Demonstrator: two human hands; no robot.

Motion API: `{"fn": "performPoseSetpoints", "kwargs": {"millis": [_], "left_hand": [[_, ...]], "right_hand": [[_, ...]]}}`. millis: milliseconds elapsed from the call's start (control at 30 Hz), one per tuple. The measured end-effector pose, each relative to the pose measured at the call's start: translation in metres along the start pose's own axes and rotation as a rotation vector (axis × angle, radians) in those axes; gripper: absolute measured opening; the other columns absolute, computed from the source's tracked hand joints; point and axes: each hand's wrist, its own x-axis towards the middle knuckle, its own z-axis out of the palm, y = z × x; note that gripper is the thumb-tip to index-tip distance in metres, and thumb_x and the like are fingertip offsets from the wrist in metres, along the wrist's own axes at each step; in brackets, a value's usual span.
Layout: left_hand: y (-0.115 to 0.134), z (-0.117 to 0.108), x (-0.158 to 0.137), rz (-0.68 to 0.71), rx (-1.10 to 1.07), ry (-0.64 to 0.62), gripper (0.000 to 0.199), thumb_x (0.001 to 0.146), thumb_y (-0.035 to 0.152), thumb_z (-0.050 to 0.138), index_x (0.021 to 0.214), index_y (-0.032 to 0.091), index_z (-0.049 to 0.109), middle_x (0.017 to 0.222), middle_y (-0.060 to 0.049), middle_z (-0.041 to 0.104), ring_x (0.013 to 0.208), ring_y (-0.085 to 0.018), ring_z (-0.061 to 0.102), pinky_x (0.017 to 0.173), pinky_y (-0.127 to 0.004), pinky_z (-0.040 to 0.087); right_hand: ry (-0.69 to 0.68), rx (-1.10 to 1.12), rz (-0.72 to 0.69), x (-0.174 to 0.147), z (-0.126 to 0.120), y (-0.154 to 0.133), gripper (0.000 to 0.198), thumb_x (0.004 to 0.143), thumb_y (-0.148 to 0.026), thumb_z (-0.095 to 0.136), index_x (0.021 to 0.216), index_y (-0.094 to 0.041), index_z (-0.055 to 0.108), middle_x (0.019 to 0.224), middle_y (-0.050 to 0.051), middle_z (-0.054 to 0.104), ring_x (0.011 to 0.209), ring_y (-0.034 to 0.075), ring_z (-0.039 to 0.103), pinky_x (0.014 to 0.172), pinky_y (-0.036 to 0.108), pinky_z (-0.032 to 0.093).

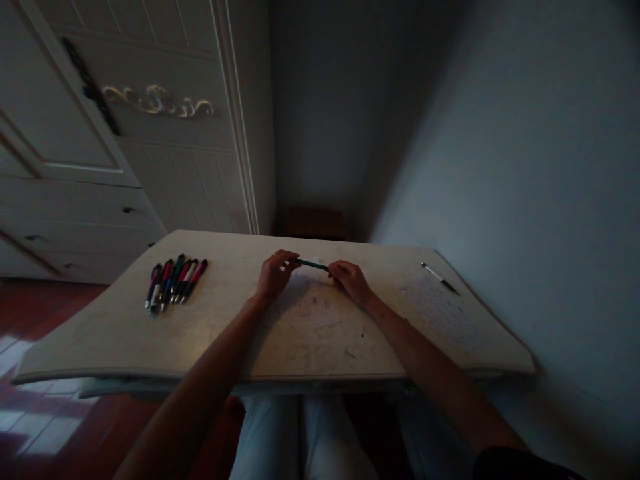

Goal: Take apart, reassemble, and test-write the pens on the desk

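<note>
A dark green pen (313,265) is held level between my two hands, a little above the far middle of the desk. My left hand (276,272) pinches its left end, and a ring shows on one finger. At the other end, my right hand (350,279) has its thumb and fingers closed on the pen. Below the hands lies a sheet of paper (307,303) with some marks on it. The pen's ends are partly covered by my fingers.
On the desk's left side lies a row of several pens (175,280) in mixed colours. To the right, a pen (439,278) rests by a written sheet (445,313). A white cabinet (200,167) stands behind left; a wall (525,187) borders the right.
</note>
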Motion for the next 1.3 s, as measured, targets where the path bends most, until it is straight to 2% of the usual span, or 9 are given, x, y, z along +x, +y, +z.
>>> {"fn": "performPoseSetpoints", "kwargs": {"millis": [133,267,333,500,633,800,1000,1167,1300], "left_hand": [[0.001,0.002,0.002,-0.034,-0.04,0.028,0.009,0.085,0.026,0.067,0.089,0.02,0.073,0.088,-0.005,0.073,0.074,-0.017,0.065,0.07,-0.029,0.054],[-0.002,0.005,0.002,-0.119,-0.095,0.02,0.009,0.083,0.027,0.069,0.087,0.02,0.074,0.084,-0.005,0.073,0.073,-0.017,0.065,0.07,-0.029,0.053],[-0.004,0.006,0.001,-0.191,-0.12,0.025,0.009,0.081,0.027,0.07,0.084,0.02,0.074,0.083,-0.005,0.073,0.072,-0.017,0.065,0.068,-0.029,0.052],[-0.005,0.008,0.002,-0.337,-0.159,0.003,0.012,0.077,0.031,0.073,0.079,0.02,0.074,0.08,-0.004,0.074,0.073,-0.018,0.066,0.069,-0.028,0.05],[-0.001,0.005,0.003,-0.436,-0.135,-0.03,0.016,0.078,0.035,0.071,0.074,0.019,0.073,0.074,-0.003,0.072,0.07,-0.017,0.064,0.066,-0.027,0.047],[-0.004,0.001,0.003,-0.534,-0.087,0.094,0.02,0.079,0.036,0.067,0.073,0.018,0.07,0.07,-0.002,0.069,0.067,-0.016,0.062,0.065,-0.026,0.046],[-0.008,0.002,0.001,-0.519,-0.107,0.091,0.024,0.078,0.041,0.067,0.073,0.018,0.068,0.071,-0.002,0.07,0.068,-0.016,0.062,0.065,-0.026,0.046],[-0.008,0.001,0.0,-0.479,-0.13,0.072,0.029,0.08,0.047,0.066,0.073,0.018,0.069,0.069,-0.002,0.07,0.066,-0.017,0.062,0.061,-0.026,0.047],[-0.01,0.003,0.002,-0.444,-0.099,0.065,0.03,0.081,0.047,0.066,0.072,0.019,0.069,0.067,-0.002,0.069,0.063,-0.017,0.062,0.059,-0.026,0.047]], "right_hand": [[-0.102,-0.126,-0.036,0.001,0.0,0.003,0.044,0.08,-0.059,0.061,0.079,-0.016,0.072,0.074,0.004,0.068,0.062,0.014,0.057,0.056,0.025,0.042],[-0.181,-0.103,-0.045,0.0,-0.001,0.009,0.048,0.083,-0.053,0.062,0.111,-0.015,0.071,0.083,0.005,0.07,0.067,0.015,0.06,0.064,0.027,0.047],[-0.188,-0.105,-0.055,-0.001,-0.001,0.011,0.049,0.085,-0.051,0.059,0.117,-0.015,0.068,0.08,0.004,0.068,0.064,0.013,0.059,0.063,0.026,0.047],[-0.052,-0.209,-0.12,-0.001,-0.001,0.01,0.038,0.089,-0.046,0.055,0.103,-0.015,0.073,0.074,0.003,0.066,0.063,0.014,0.056,0.061,0.026,0.045],[-0.002,-0.257,-0.12,0.002,-0.005,0.011,0.033,0.087,-0.042,0.058,0.1,-0.017,0.075,0.082,0.005,0.072,0.071,0.017,0.061,0.067,0.029,0.048],[0.064,-0.242,-0.137,0.007,-0.011,0.017,0.028,0.08,-0.039,0.066,0.097,-0.018,0.075,0.095,0.008,0.074,0.086,0.022,0.066,0.078,0.033,0.051],[0.075,-0.229,-0.133,0.009,-0.011,0.019,0.025,0.078,-0.038,0.068,0.094,-0.019,0.074,0.097,0.008,0.074,0.091,0.022,0.067,0.086,0.035,0.05],[0.092,-0.24,-0.051,0.008,-0.01,0.014,0.03,0.08,-0.039,0.066,0.099,-0.017,0.074,0.092,0.007,0.073,0.08,0.019,0.064,0.075,0.032,0.049],[0.089,-0.244,-0.043,0.007,-0.01,0.012,0.03,0.08,-0.039,0.066,0.099,-0.017,0.073,0.093,0.006,0.073,0.082,0.019,0.064,0.077,0.032,0.049]]}}
